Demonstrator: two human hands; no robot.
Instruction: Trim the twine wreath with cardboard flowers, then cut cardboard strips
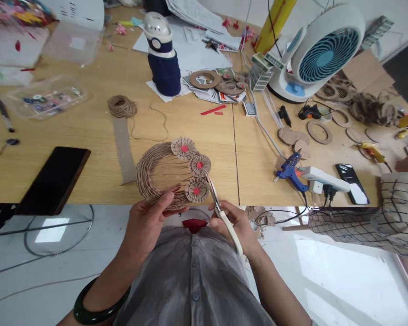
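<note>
My left hand (148, 221) grips the lower edge of a twine-wrapped cardboard ring (153, 174), held just above the table's near edge. Three pleated paper rosettes with red centres (199, 165) sit along the ring's right side. My right hand (236, 224) is closed round cream-handled scissors (221, 210), whose blades point up towards the lowest rosette (196, 190). A dark green bangle (95, 312) is on my left wrist.
On the wooden table (88, 131) lie a black phone (52, 179), a twine ball (122, 106), a cardboard strip (124, 149), a blue glue gun (291, 170), a power strip (323, 178), cardboard rings (319, 132), a fan (321, 50) and a bottle (163, 56). Another person's checked sleeve (391, 213) is at the right.
</note>
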